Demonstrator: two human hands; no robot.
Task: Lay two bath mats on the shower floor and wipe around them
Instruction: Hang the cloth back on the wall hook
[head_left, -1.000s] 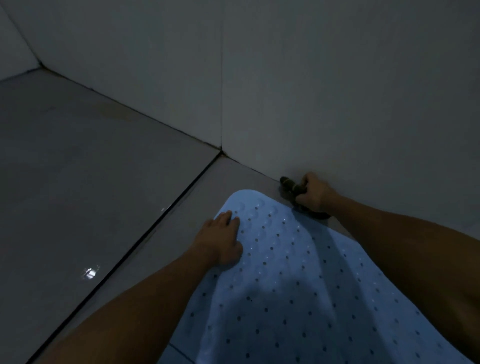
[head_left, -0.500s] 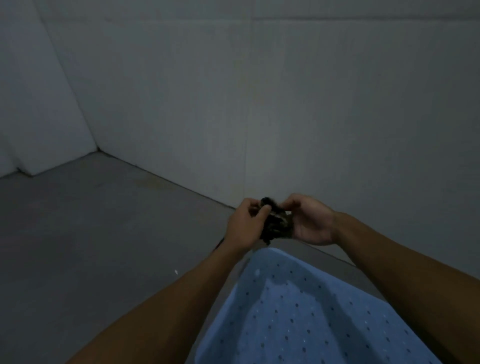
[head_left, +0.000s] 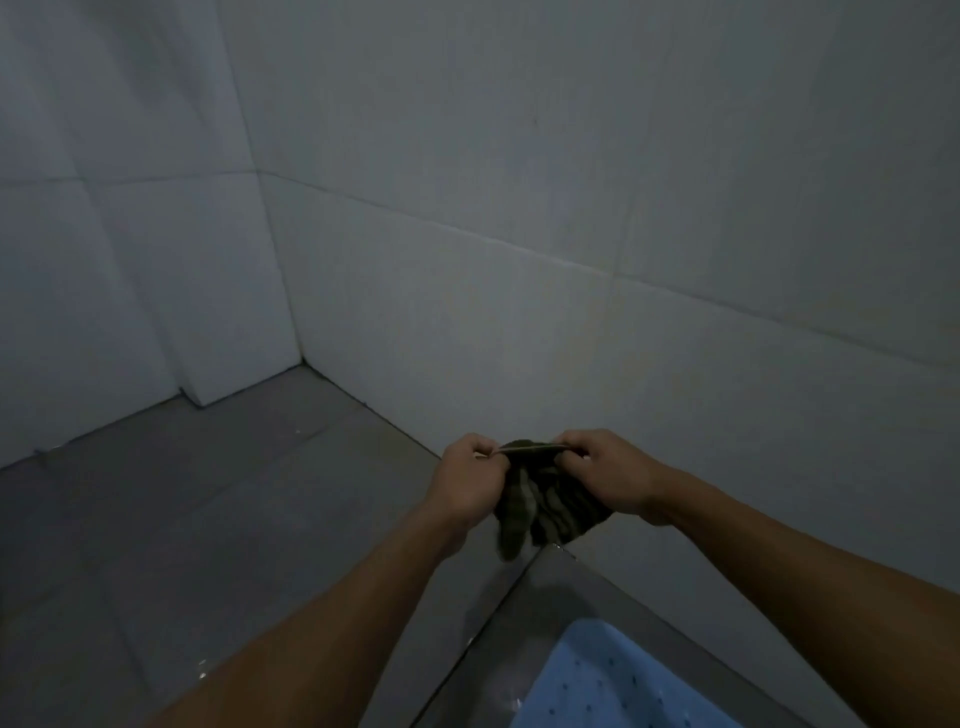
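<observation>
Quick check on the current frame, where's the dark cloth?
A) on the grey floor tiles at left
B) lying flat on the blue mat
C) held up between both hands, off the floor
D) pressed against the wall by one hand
C: the left hand and right hand each pinch the top edge of the dark cloth, which hangs in the air above the floor, clear of the blue mat at the bottom of the view.

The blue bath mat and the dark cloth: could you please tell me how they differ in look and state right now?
The bath mat is light blue and dotted with small holes; the cloth is dark and ribbed. The bath mat lies flat on the shower floor, touched by neither hand; the cloth hangs bunched in the air, pinched at its top edge between the left hand and the right hand. Only a corner of the mat shows; the cloth is mostly visible.
</observation>
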